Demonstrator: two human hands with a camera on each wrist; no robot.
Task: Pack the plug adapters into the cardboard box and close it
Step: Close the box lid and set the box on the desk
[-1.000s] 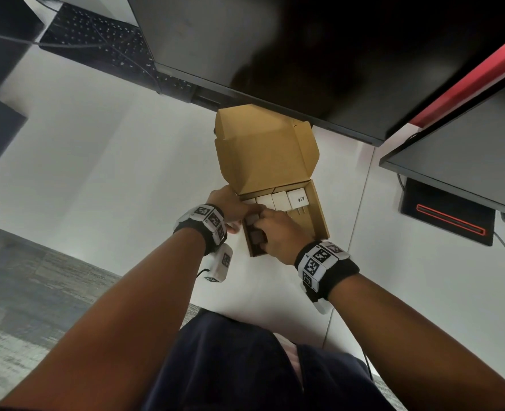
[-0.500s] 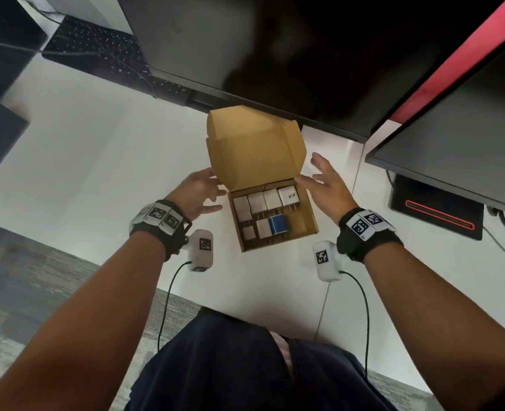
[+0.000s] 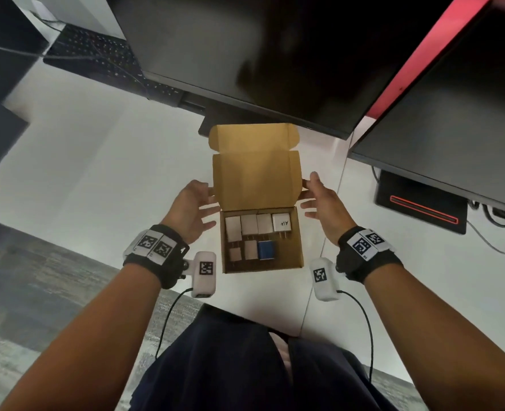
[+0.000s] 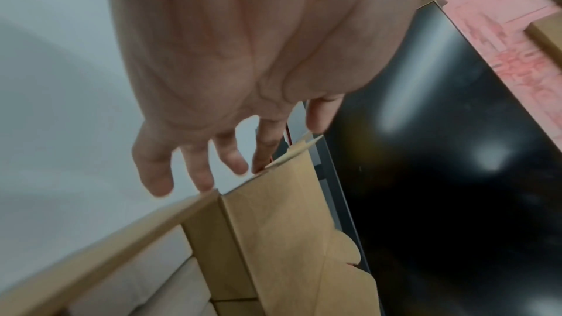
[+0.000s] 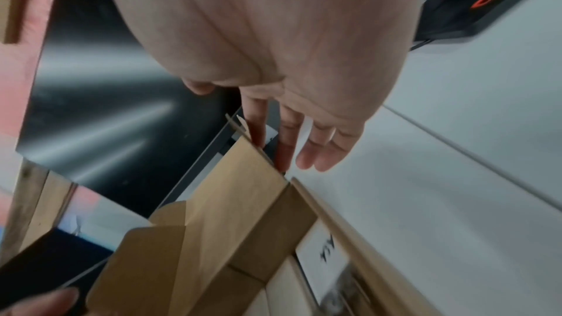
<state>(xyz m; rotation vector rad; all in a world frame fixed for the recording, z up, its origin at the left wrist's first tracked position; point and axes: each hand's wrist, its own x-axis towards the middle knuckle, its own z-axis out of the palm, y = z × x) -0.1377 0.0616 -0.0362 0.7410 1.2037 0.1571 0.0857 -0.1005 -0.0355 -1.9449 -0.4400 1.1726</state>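
Plug adapters (image 3: 257, 235) lie packed in the cardboard box (image 3: 298, 238); spread-fingered left hand (image 3: 190, 204) and right hand (image 3: 323, 203) flank its upright lid (image 3: 255, 179), not yet closed.

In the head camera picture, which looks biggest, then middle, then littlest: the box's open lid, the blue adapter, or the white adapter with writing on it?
1. The open lid looks biggest by far.
2 and 3. The blue adapter and the white adapter with writing look about alike, so I won't rank them.

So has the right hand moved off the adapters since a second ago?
Yes. The right hand has left the adapters inside the box and gone up and out to the right edge of the raised lid, fingers straight.
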